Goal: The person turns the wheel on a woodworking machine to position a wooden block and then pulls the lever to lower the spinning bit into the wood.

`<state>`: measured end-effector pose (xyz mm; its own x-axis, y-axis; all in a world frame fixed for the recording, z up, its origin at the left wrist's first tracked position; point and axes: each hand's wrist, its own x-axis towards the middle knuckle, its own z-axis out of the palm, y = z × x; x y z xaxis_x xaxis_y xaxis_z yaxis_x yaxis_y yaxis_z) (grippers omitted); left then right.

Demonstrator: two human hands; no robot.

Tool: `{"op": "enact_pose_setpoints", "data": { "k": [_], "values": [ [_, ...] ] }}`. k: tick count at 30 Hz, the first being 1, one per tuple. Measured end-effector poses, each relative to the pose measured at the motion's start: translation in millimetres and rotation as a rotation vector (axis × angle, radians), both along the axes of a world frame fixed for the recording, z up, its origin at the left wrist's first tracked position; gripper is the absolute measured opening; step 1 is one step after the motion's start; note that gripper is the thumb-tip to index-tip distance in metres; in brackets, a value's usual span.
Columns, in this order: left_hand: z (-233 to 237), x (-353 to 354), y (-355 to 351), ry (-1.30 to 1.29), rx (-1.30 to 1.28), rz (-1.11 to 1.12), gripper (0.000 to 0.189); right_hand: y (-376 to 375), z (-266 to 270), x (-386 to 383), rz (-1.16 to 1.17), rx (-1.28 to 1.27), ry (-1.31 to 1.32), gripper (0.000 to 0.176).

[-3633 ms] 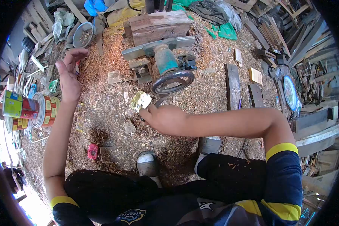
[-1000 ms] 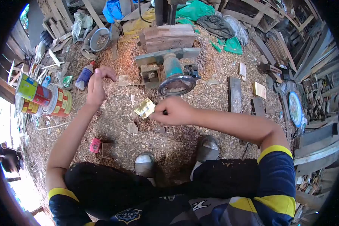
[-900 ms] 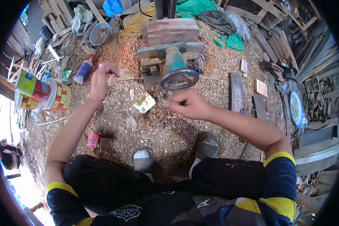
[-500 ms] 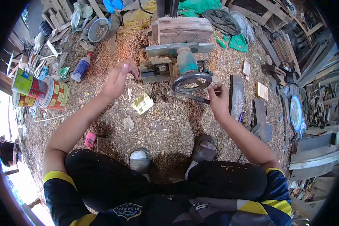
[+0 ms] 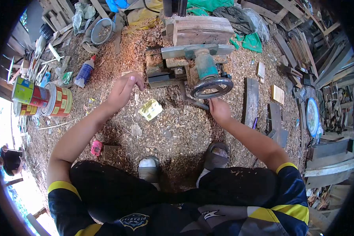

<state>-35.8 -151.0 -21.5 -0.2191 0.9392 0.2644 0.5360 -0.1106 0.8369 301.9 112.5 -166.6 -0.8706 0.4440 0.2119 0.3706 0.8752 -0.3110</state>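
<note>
The machine (image 5: pixel 207 65) stands on the shavings-strewn ground in front of the person, its rounded body worn green and bare metal, with a dark, scuffed wheel (image 5: pixel 211 88) at the near end. A dark bent bar (image 5: pixel 190 101) runs out below the wheel, and a wood block (image 5: pixel 202 32) lies behind. The right hand (image 5: pixel 220 110) is closed narrow around the bar's outer end, just below the wheel. The left hand (image 5: pixel 124 89) is partly open and holds nothing visible, fingers bent forward beside the machine's left side; the yellow wrapper (image 5: pixel 150 109) lies near it on the ground. Half a second ago the right hand was looser and higher, beside the wheel — now it has dropped and closed on the bar
</note>
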Motion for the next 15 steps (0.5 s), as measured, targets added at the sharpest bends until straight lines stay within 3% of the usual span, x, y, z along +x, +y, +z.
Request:
{"op": "enact_pose_setpoints", "data": {
  "k": [2,8,10,11,13,15],
  "values": [
    [-5,-2,-9,-0.066,-0.026,0.042,0.052,1,-4,2,-0.007,0.012,-0.018,0.016],
    [-15,-7,-12,-0.035,-0.045,0.01,0.05,0,18,-3,0.059,-0.063,-0.046,0.017],
    [-13,-2,-8,-0.026,-0.044,0.002,0.049,-4,36,-12,0.173,0.082,0.24,0.024],
    [-11,0,-6,-0.015,-0.043,-0.005,0.049,-5,35,-10,0.171,0.081,0.239,0.024],
    [-9,3,-3,-0.017,-0.067,-0.013,0.053,-9,31,-7,0.093,-0.024,0.111,0.043],
    [-9,3,-1,-0.016,-0.091,-0.016,0.056,-15,19,-5,0.076,0.027,0.1,0.051]
  ]
}}
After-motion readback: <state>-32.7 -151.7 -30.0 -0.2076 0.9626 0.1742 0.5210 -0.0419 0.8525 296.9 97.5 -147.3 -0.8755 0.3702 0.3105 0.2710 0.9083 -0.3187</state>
